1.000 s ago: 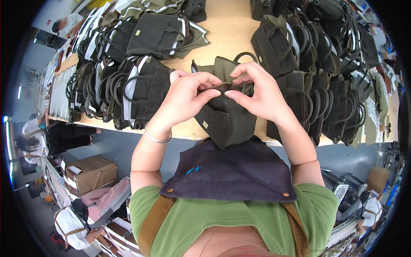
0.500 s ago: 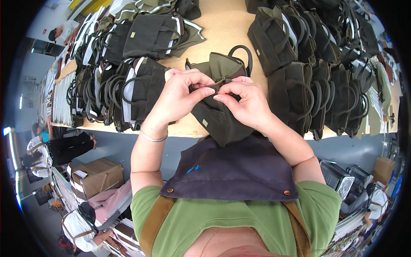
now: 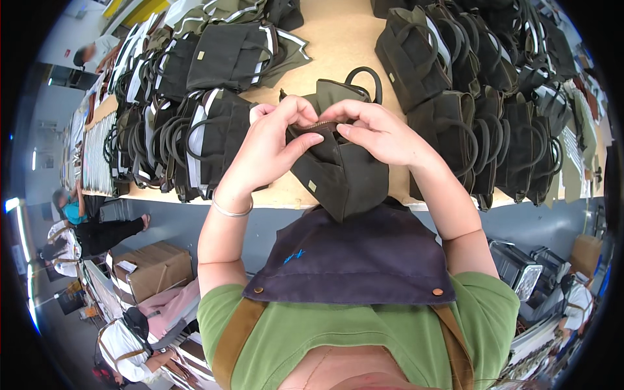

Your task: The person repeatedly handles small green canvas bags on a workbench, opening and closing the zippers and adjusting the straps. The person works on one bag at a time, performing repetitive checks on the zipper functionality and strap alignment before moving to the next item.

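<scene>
We hold the dark olive bag (image 3: 341,166) up over the near edge of the tan table (image 3: 338,39), its body hanging down toward our apron (image 3: 351,260) and its loop handle (image 3: 364,78) pointing away from us. Our left hand (image 3: 270,146) and right hand (image 3: 377,133) meet at the bag's top edge, each pinching the zipper strip (image 3: 318,125), which runs left to right between our fingertips; neither hand is clearly nearer to it. Rows of like bags (image 3: 195,136) lie left of the held bag, and more bags (image 3: 468,130) lie right of it.
</scene>
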The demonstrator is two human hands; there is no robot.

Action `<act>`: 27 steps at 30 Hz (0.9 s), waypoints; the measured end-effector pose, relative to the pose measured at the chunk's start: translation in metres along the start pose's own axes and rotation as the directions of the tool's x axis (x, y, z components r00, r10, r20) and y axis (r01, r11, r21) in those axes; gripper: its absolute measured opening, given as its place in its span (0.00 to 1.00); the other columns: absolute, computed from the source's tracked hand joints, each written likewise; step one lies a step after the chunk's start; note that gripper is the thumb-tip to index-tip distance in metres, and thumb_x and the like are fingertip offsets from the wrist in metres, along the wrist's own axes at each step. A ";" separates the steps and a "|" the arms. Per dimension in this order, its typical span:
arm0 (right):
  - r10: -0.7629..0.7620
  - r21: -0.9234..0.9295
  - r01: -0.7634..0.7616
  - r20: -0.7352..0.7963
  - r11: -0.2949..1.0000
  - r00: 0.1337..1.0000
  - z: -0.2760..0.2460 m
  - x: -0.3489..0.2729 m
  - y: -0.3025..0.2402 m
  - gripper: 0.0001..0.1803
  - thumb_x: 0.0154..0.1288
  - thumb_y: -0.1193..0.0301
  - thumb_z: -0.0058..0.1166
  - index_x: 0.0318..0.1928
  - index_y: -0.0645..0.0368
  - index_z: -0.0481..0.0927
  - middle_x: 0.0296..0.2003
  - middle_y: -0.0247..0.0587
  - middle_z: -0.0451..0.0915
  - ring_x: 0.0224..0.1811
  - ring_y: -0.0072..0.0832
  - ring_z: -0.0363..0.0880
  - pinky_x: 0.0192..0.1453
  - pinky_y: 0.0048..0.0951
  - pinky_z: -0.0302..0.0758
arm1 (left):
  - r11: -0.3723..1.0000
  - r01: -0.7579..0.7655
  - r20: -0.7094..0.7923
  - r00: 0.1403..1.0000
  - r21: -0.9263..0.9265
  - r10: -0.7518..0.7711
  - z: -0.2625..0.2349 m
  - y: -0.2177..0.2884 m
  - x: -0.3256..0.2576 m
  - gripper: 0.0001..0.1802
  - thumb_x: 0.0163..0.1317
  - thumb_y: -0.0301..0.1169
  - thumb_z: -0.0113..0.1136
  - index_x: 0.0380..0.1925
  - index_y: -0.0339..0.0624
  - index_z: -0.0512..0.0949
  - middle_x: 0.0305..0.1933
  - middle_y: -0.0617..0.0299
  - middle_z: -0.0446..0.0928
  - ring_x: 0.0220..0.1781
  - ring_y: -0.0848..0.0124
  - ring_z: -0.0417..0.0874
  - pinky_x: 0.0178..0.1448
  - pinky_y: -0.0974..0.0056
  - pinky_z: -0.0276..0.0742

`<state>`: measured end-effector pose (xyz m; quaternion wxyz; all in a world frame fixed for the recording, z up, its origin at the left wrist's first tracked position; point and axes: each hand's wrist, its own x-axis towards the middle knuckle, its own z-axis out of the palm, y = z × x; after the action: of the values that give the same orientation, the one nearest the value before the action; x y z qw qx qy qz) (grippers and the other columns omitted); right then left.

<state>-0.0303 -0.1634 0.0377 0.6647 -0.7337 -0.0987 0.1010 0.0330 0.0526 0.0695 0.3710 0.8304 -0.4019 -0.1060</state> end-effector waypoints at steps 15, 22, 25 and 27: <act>0.074 0.327 -0.099 0.087 0.940 0.993 -0.010 0.011 0.013 0.09 0.69 0.70 0.57 0.40 0.65 0.83 0.30 0.34 0.83 0.34 0.17 0.80 0.41 0.21 0.77 | 0.996 -0.006 -0.121 0.992 0.087 0.017 0.013 0.003 -0.005 0.09 0.54 0.28 0.71 0.35 0.48 0.81 0.32 0.75 0.80 0.35 0.79 0.74 0.63 0.63 0.51; 0.030 0.338 -0.013 -0.046 0.941 0.998 -0.001 0.007 0.016 0.06 0.65 0.75 0.58 0.37 0.66 0.83 0.28 0.34 0.83 0.29 0.15 0.79 0.36 0.19 0.77 | 0.994 -0.028 -0.188 0.981 0.107 0.048 0.019 0.007 -0.001 0.06 0.55 0.30 0.69 0.32 0.52 0.81 0.26 0.74 0.76 0.31 0.73 0.73 0.60 0.59 0.53; 0.053 0.351 -0.009 -0.116 0.936 0.992 0.006 0.004 0.019 0.05 0.65 0.76 0.58 0.35 0.66 0.83 0.28 0.33 0.82 0.28 0.14 0.78 0.33 0.19 0.77 | 0.991 -0.070 -0.162 0.983 0.115 0.089 0.021 0.004 0.000 0.06 0.55 0.30 0.69 0.30 0.52 0.80 0.26 0.74 0.73 0.33 0.73 0.73 0.60 0.59 0.53; 0.071 0.347 -0.016 -0.146 0.938 0.987 0.009 0.003 0.020 0.05 0.65 0.76 0.58 0.34 0.66 0.82 0.28 0.32 0.82 0.27 0.13 0.77 0.33 0.18 0.76 | 0.989 -0.093 -0.139 0.984 0.116 0.109 0.021 0.003 0.000 0.06 0.55 0.29 0.68 0.29 0.53 0.80 0.26 0.73 0.73 0.34 0.73 0.73 0.60 0.59 0.52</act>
<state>-0.0300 -0.1561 0.0173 0.7861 -0.6137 -0.0109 0.0737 0.0211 0.0403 0.0565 0.3584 0.8334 -0.4207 -0.0045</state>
